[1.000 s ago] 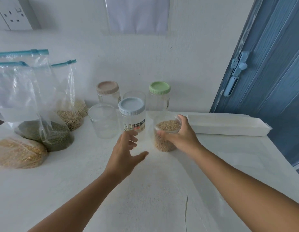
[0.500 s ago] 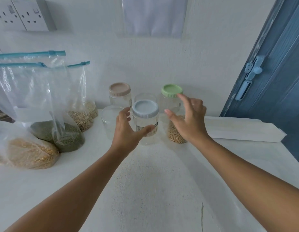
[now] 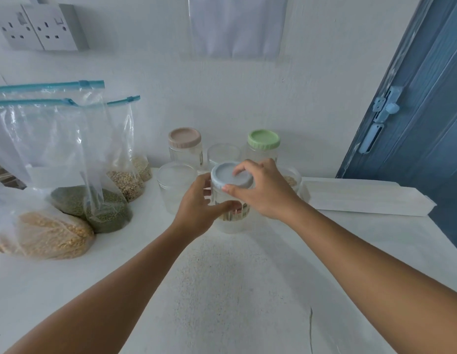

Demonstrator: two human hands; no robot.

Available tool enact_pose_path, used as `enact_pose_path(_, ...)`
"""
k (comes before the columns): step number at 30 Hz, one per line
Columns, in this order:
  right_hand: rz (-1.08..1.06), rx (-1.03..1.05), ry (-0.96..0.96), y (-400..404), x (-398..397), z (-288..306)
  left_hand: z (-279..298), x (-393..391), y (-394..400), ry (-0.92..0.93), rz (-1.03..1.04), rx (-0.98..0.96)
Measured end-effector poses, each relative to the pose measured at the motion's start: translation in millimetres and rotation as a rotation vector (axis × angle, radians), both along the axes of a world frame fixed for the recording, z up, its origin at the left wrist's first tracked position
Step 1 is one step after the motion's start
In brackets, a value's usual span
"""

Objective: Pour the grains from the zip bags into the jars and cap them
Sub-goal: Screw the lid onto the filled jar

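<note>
Standing mid-desk, the clear jar point(image 3: 231, 213) with the blue lid point(image 3: 231, 176) is gripped round its body by the left hand point(image 3: 199, 209), while the right hand point(image 3: 265, 190) curls its fingers over the lid's rim. Close behind crowd two open jars point(image 3: 175, 186), a grain-filled jar point(image 3: 291, 178), and jars capped tan point(image 3: 184, 139) and green point(image 3: 263, 139); zip bags point(image 3: 69, 159) of grains fill the left side. The white desk point(image 3: 235, 290) lies bare in front, with a white tray point(image 3: 363, 198) at right, a blue door point(image 3: 426, 111) beyond, and wall sockets point(image 3: 41, 26) above.

Pale blue lid point(image 3: 231, 175), green lid point(image 3: 263, 139), beige lid point(image 3: 184, 136), blue door point(image 3: 426, 111)
</note>
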State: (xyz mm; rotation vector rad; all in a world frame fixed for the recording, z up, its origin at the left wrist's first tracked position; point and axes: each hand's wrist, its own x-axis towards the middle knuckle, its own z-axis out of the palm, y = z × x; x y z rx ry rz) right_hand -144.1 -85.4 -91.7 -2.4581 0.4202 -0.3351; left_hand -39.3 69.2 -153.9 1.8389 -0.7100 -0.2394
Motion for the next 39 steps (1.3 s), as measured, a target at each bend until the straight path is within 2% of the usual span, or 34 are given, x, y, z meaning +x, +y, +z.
enact_pose_path(4, 0.031, 0.079, 0.064, -1, -17, 0, 6, -13, 20, 0.061, -0.085, 0.050)
enact_pose_path(7, 0.040, 0.108, 0.038, 1, -20, -5, 11, -19, 25, 0.067, -0.096, 0.085)
enact_pose_path(11, 0.043, 0.150, -0.004, 2, -20, -7, 16, -26, 16, 0.070, -0.075, 0.025)
enact_pose_path(17, 0.023, 0.119, 0.092, -1, -16, 5, 14, -16, 9, 0.060, -0.089, -0.022)
enact_pose_path(20, -0.045, 0.008, 0.151, 9, -8, 11, 12, -5, 12, 0.050, -0.144, -0.011)
enact_pose_path(27, -0.178, -0.110, 0.100, 24, -4, 5, 8, 13, 15, 0.024, -0.257, -0.011)
enact_pose_path(34, -0.114, -0.052, 0.108, 18, -8, 6, 9, 18, 15, 0.031, -0.312, -0.005)
enact_pose_path(36, -0.068, 0.005, 0.145, 13, -8, 7, 10, 18, 15, 0.044, -0.318, -0.009)
enact_pose_path(39, -0.026, -0.028, 0.262, 9, -11, 15, 10, 17, 16, 0.065, -0.317, -0.010)
